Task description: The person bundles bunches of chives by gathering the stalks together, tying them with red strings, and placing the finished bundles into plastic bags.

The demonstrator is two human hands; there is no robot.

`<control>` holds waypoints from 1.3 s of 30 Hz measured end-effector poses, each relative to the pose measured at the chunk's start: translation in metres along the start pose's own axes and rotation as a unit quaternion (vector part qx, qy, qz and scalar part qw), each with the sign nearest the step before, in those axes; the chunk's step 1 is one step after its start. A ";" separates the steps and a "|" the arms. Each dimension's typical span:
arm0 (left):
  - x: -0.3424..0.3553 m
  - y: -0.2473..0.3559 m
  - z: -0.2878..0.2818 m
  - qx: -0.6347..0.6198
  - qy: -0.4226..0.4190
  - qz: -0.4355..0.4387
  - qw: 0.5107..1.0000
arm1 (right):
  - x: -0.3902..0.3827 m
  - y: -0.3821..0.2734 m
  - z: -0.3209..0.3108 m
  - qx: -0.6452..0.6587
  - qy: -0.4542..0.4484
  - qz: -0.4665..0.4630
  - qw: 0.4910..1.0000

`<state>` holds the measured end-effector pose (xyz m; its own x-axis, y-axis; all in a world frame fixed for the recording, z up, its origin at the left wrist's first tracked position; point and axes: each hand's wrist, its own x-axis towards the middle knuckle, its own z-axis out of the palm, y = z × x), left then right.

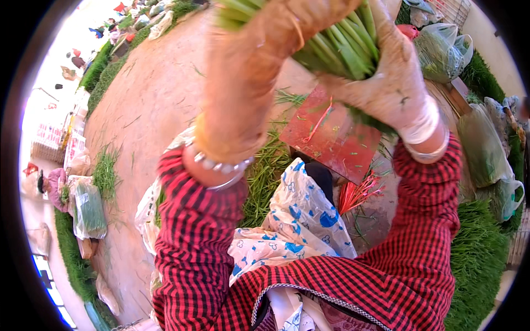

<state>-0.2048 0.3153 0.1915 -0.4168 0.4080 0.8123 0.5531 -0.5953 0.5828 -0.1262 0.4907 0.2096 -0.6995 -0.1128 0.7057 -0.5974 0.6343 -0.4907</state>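
Note:
Up at the top edge, both gloved hands are raised around a thick bunch of chives (pixel 353 47). My left hand (pixel 259 55), in a stained orange-tan glove and blurred by motion, reaches across the bunch with its fingers over the top. My right hand (pixel 395 77), in a pale dirty glove, is closed round the bunch's right side, thumb underneath. The top of the bunch is cut off by the picture edge. Below the hands stands a small red board or stool top (pixel 331 135) with a few red ties on it. A bundle of red ties (pixel 358 194) hangs beside it.
Loose green leaves (pixel 268 182) lie left of the red top, beside my patterned apron (pixel 301 220). A large green heap (pixel 479 265) is at lower right. Filled plastic bags (pixel 483 146) line the right. Another person (pixel 57 187) and a bagged bundle (pixel 90 209) are at left.

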 end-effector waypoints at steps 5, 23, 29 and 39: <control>-0.040 -0.103 0.037 -0.415 0.251 -0.287 0.826 | -0.045 0.097 0.008 -0.312 -0.103 0.024 0.944; -0.279 -0.176 -0.063 -0.108 0.457 -0.535 0.702 | -0.151 0.266 0.183 -0.239 -0.216 0.207 0.924; -0.381 -0.013 -0.116 0.075 0.438 -0.561 0.698 | -0.161 0.302 0.152 -0.215 -0.297 0.230 0.902; -0.523 0.201 -0.151 0.784 0.012 -0.498 0.371 | -0.068 0.019 0.311 0.082 -0.359 -0.133 0.920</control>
<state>0.0157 -0.1221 -0.1200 -0.9735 -0.1329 0.1862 -0.1524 0.9838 -0.0944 -0.2123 0.2731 -0.0063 -0.5637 -0.7606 0.3220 -0.7949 0.3936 -0.4617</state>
